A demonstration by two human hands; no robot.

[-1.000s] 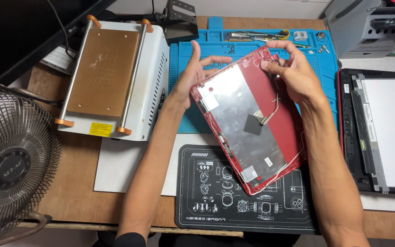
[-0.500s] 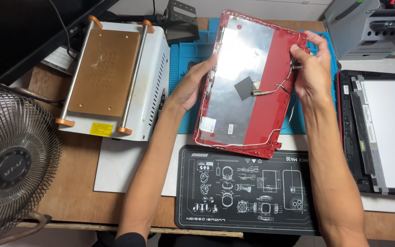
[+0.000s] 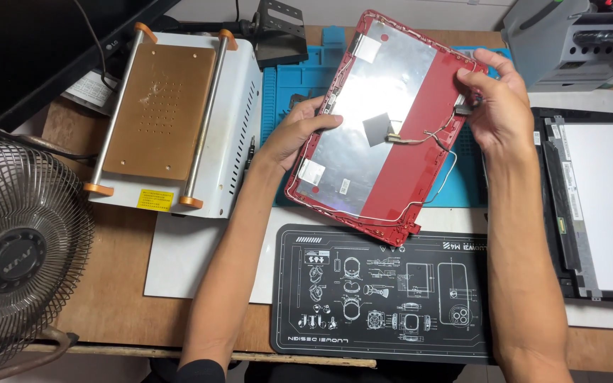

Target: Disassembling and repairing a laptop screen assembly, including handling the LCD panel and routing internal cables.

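Note:
A red laptop lid shell [image 3: 406,170] is held tilted above the blue work mat [image 3: 289,92], its inner side facing me. Silver foil covers the left half of that inner side, and thin cables run along its rim and across the middle. My left hand [image 3: 294,135] grips the shell's left edge, thumb on the foil. My right hand [image 3: 494,106] holds the right edge near the top corner, fingers pinching by a small cable end. The shell's lower corner hangs just over the black printed mat [image 3: 391,298].
A white heating plate machine with a copper top [image 3: 172,113] stands at the left. A metal fan [image 3: 15,255] sits at the front left. A bare screen panel in a black frame [image 3: 597,206] lies at the right, a grey device [image 3: 569,35] behind it.
The red shell has swung from lying low and slanted to the right to a more upright pose farther back. Both hands shifted along its edges with it.

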